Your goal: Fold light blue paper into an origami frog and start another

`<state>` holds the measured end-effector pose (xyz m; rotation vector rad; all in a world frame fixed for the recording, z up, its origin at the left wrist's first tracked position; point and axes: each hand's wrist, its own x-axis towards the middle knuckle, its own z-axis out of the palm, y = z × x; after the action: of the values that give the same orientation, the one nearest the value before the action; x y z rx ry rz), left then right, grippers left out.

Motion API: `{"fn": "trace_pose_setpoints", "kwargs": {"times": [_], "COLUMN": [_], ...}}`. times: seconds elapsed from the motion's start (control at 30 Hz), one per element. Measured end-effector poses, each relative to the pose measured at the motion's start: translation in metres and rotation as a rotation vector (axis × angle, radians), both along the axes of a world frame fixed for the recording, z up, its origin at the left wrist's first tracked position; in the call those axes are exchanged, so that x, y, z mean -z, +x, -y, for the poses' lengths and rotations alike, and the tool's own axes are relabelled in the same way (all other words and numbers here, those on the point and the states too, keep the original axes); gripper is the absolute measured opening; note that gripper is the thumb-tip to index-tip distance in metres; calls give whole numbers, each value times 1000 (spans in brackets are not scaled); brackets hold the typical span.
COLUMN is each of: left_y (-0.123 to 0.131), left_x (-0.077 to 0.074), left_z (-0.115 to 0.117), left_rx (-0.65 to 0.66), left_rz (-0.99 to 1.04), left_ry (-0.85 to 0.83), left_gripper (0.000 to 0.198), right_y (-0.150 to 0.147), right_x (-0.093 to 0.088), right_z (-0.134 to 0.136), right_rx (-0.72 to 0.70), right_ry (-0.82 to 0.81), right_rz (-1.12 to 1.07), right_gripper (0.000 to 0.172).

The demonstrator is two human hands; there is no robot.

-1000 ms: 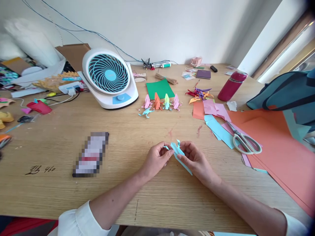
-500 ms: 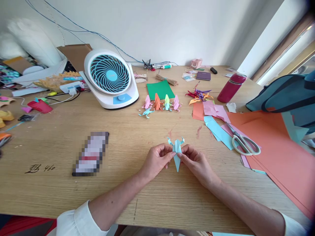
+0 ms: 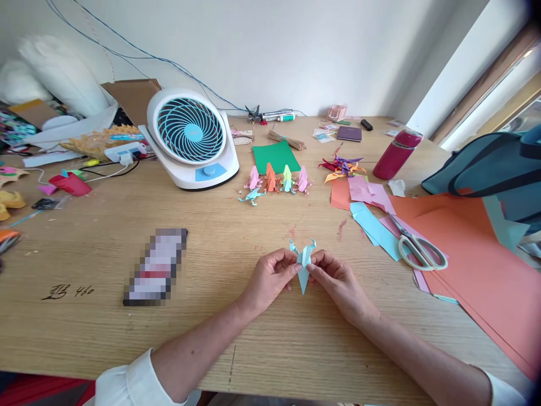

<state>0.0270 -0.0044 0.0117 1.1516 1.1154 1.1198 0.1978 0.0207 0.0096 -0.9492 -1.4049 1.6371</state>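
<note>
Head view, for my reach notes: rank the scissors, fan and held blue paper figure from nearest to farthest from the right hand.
1. Blue paper figure: pinched by the right hand.
2. Scissors: to the right.
3. Fan: back left.

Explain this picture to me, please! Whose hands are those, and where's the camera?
Those are a person's own two bare hands, with no robot. The camera is worn on that person's head, looking forward and down. The left hand and right hand both hold a folded light-blue paper shape, with two bent tips at the top and a point at the bottom. On the light-brown wooden table are small, colourful folded-paper figures, scissors with pale handles, large orange paper sheets, a shiny dark-pink bottle and a white-and-blue fan with a round front.
</note>
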Motion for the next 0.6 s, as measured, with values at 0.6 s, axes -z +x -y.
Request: {"fn": "trace_pose_setpoints", "kwargs": {"times": [0.6], "left_y": [1], "left_x": [-2], "left_z": [-1], "left_rx": [-67], "left_rz": [164], "left_ry": [-173], "left_gripper": [37], "right_y": [-1], "right_x": [0], "right_z": [-2], "right_rx": [18], "right_ry": [-99], "right_rz": [-62], "right_gripper": [34]}}
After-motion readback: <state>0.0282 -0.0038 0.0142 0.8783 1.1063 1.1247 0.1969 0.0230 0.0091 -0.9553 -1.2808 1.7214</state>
